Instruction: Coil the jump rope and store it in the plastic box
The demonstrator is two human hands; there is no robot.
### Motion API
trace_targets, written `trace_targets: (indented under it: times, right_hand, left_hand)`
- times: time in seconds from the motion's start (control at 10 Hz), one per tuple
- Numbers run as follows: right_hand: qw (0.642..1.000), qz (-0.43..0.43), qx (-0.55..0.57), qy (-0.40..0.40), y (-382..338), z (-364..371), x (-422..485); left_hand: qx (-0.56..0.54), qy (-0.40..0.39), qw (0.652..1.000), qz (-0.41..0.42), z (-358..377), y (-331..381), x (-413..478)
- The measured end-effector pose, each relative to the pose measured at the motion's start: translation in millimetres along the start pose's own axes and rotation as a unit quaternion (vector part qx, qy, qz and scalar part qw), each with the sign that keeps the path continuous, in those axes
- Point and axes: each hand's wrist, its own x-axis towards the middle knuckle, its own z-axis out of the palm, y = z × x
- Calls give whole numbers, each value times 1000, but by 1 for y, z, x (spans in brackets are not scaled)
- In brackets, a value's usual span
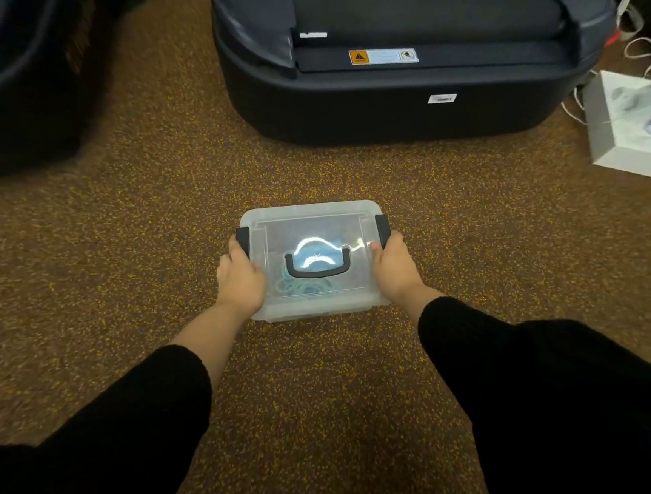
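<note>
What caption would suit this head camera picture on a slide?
Both hands, left hand and right hand, press on the side clips of a lidded plastic box on the carpet, blue jump rope coiled inside.

The rope (pixel 303 286) is only dimly made out through the cloudy lid (pixel 311 224), between the two hands, and glare above the handle (pixel 316 268) washes part of it out. Left hand (pixel 241 278) fingers are hidden past the box (pixel 317 309) side; the same is seen at the right hand (pixel 393 268). The label (pixel 383 56) print beyond the hands cannot be read. The white carton (pixel 621 134), well right, is cut by the edge.
</note>
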Motion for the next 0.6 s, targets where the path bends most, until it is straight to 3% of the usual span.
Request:
trace_targets:
  times: [0.2, 0.4, 0.6]
  right_hand:
    - [998, 25, -66, -2, -5, 0, 1]
    - [974, 91, -205, -32, -15, -7, -4]
    - [960, 24, -279, -13, -48, -22, -21]
  left_hand:
    - [35, -2, 999, -15, -1, 4, -1]
    - [169, -23, 985, -32, -14, 13, -5]
    - [261, -16, 965, -13, -50, 35, -14]
